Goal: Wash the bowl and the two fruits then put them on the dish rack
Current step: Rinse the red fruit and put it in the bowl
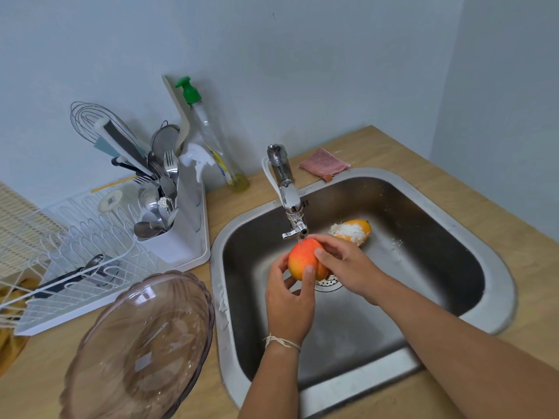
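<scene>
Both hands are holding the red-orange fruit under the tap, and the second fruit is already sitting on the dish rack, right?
Not quite. The head view shows the second fruit lying in the sink, partly coated white, not on the dish rack. Both the left hand and right hand do hold the red-orange fruit under the tap.

Sink [472, 237] right, dish rack [75, 237] left, bowl [142, 346] on counter btwn/in front. One fruit [305, 258] under tap [290, 204], other fruit [352, 231] in sink behind.
</scene>
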Demonstrator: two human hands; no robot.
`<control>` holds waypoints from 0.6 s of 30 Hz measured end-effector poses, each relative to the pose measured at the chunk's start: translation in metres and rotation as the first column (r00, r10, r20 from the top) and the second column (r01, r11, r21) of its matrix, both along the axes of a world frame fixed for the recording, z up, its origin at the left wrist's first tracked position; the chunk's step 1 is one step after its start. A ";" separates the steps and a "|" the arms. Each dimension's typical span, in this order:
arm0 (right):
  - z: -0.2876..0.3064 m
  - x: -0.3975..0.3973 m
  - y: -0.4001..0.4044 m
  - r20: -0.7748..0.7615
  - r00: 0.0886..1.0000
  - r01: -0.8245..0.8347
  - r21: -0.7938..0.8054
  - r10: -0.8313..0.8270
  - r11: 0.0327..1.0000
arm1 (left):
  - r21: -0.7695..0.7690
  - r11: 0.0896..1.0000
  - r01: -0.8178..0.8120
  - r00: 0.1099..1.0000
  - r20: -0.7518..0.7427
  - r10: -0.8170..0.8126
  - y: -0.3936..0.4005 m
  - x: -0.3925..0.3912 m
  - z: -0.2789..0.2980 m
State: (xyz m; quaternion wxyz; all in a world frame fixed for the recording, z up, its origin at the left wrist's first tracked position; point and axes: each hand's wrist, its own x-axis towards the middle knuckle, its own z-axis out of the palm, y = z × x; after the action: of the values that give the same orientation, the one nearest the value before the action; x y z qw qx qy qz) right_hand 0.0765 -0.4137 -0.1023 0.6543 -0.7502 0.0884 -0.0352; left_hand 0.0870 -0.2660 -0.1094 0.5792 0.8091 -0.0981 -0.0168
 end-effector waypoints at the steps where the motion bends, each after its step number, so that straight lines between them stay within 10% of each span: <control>1: 0.001 0.000 0.000 0.008 1.000 0.019 0.006 -0.020 1.000 | 0.018 1.000 0.011 0.999 -0.041 -0.010 0.000 0.001 -0.002; 18: -0.007 0.002 -0.004 0.029 0.993 0.117 -0.274 -0.113 0.955 | 0.113 0.986 0.125 0.991 -0.062 -0.119 -0.002 0.000 -0.011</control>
State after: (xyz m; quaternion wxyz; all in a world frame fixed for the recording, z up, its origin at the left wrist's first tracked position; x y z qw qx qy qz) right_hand 0.0786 -0.4172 -0.1093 0.5413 -0.8271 0.1218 -0.0902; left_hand 0.0867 -0.2676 -0.1200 0.5311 0.8333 -0.1305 -0.0801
